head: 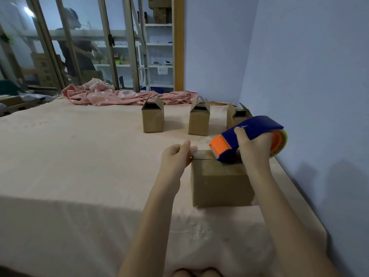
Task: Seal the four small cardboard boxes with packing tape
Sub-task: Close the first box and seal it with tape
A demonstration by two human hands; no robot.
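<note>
A small cardboard box point(219, 184) with closed flaps stands on the bed in front of me. My right hand point(254, 148) grips a blue and orange tape dispenser point(247, 134) resting on the box's top. A strip of clear tape point(201, 154) runs from the dispenser leftward across the top. My left hand point(176, 156) pinches the tape's free end at the box's left top edge. Three more boxes stand farther back with flaps up: left point(152, 118), middle point(199, 120), right point(236, 116), the last partly hidden by the dispenser.
The bed is covered by a pale peach sheet point(79, 156). A crumpled pink blanket point(119, 94) lies along the far edge. A blue wall point(309, 76) runs close on the right. Glass doors point(79, 47) with shelves behind stand at the back.
</note>
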